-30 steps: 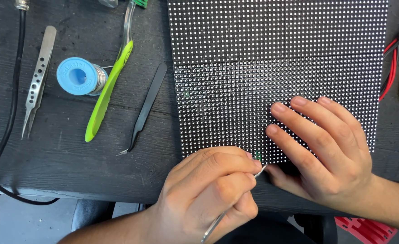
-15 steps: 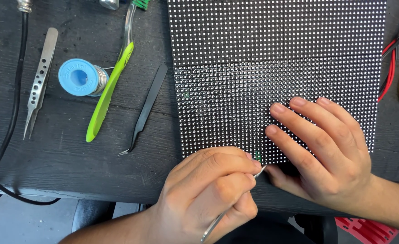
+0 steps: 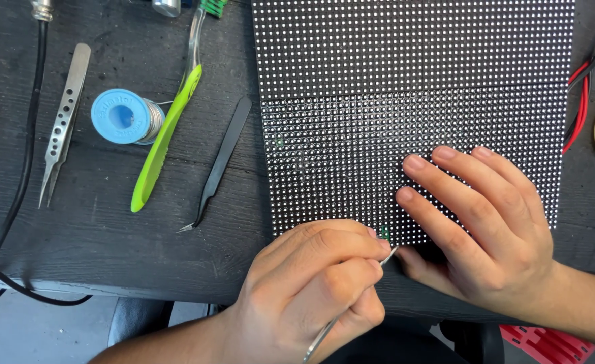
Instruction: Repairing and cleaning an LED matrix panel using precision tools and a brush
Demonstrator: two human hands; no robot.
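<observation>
The left hand (image 3: 311,290) pinches a pair of slim metal tweezers (image 3: 351,303) in a closed grip, their tip meeting the near edge of the black LED panel (image 3: 412,87), which lies flat on the dark tabletop (image 3: 109,256) and fills the upper right of the view. The right hand (image 3: 486,229) lies spread on the panel's lower right, fingers flat and holding nothing, pinning it down. The tip works among closely packed dots, so a slight slip could scrape or lift a neighbouring one, and the left hand's own knuckles partly hide the contact point. If the right hand eases, the panel could skid. Left of the panel lie black tweezers (image 3: 218,165), a green-handled tool (image 3: 166,138), a blue solder spool (image 3: 126,116) and silver tweezers (image 3: 61,121), all apart from the hands; red wires (image 3: 578,108) run along the right edge.
</observation>
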